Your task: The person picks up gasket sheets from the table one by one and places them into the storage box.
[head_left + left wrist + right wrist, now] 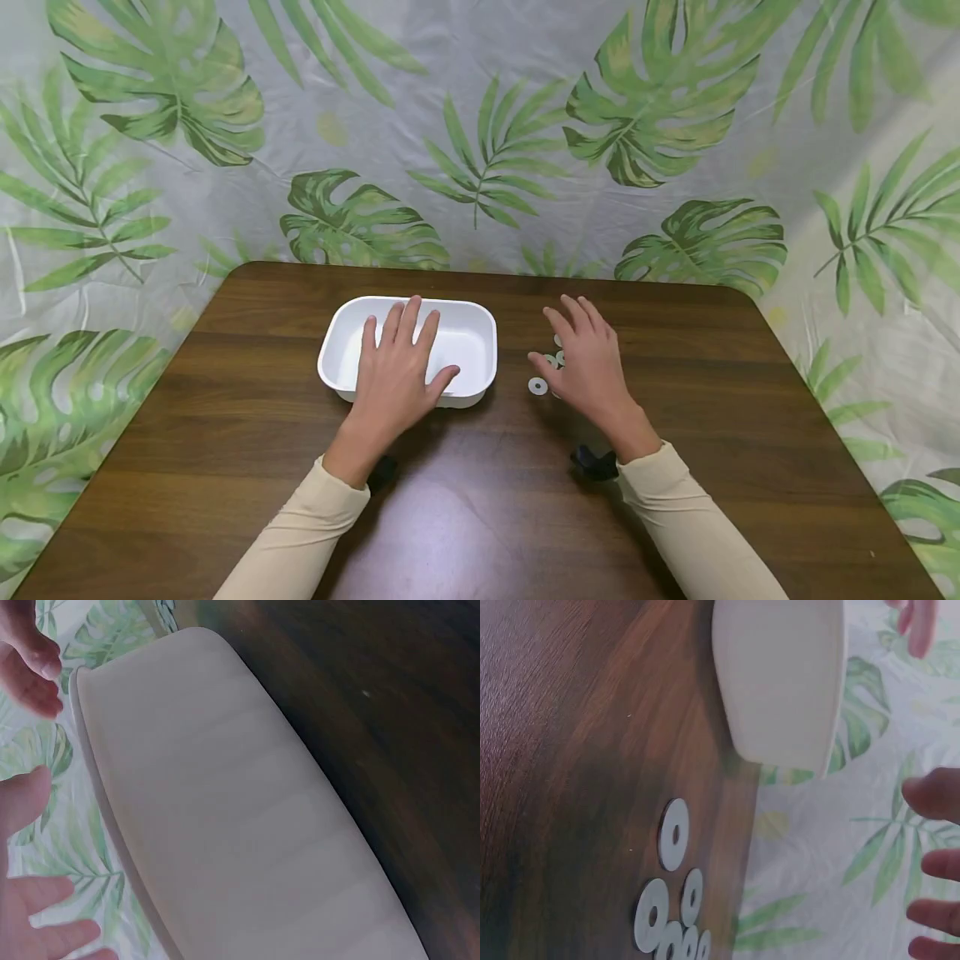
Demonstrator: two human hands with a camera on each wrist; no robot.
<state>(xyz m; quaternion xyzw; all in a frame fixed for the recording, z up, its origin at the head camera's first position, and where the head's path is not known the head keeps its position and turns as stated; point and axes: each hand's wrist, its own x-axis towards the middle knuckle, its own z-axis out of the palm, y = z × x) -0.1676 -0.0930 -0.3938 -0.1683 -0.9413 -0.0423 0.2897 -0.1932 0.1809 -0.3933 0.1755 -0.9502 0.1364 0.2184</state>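
A white rectangular basin (480, 350) stands on the wooden table, left of centre. Over it hovers my left hand (397, 367), fingers spread and holding nothing. To the right of the basin lie several flat metal washers (537, 386), round with a hole in the middle. My right hand (592, 358) hangs above them with its fingers loosely bent, partly hiding the group in the head view. In the right wrist view the washers (673, 834) lie on the wood, apart from the fingers. The basin's outer side (187, 772) fills much of the left wrist view.
The dark wooden table (480, 517) stretches all around the basin. Behind it hangs a pale cloth (495, 50) printed with green leaves. A black strap piece (594, 463) sits under the right wrist.
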